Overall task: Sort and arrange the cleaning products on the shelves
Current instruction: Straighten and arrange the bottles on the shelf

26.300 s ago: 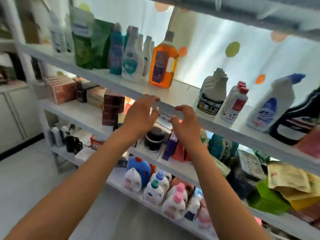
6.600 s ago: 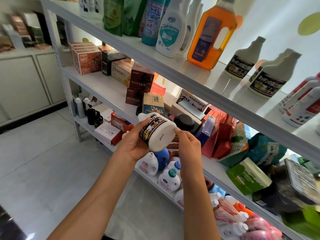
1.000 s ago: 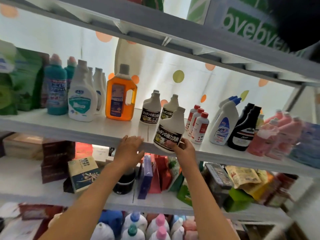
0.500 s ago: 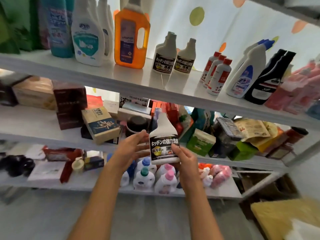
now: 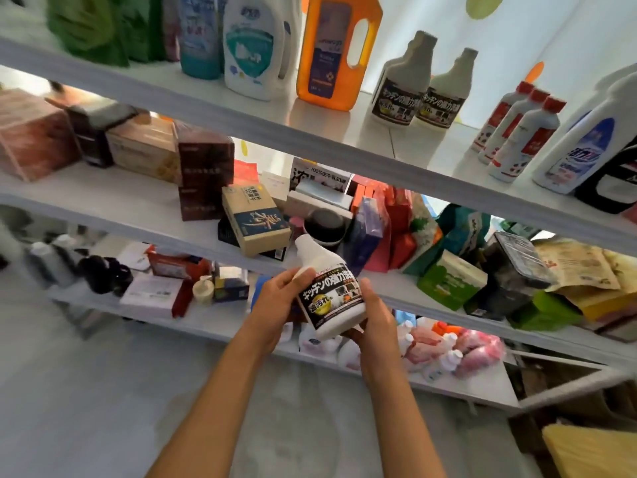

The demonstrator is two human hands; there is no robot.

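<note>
Roughly, by size:
shelving (image 5: pixel 310 132): white tiers, mixed products
orange jug (image 5: pixel 339 50): top tier, label blurred
held bottle (image 5: pixel 329 291): white, tilted, before the middle tier; black label, Japanese "キッチンの強力洗剤"
twin bottles (image 5: pixel 418 86): top tier, same label
left hand (image 5: pixel 281 305): fingers curled round the bottle's shoulder
right hand (image 5: pixel 375 322): fingers wrapped under its base

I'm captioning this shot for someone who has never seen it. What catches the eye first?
The white plastic bottle with a black label, tilted and held in both hands, left hand and right hand, at centre. Next, the tall orange jug with a handle on the upper white shelf, with two matching white bottles to its right.
</note>
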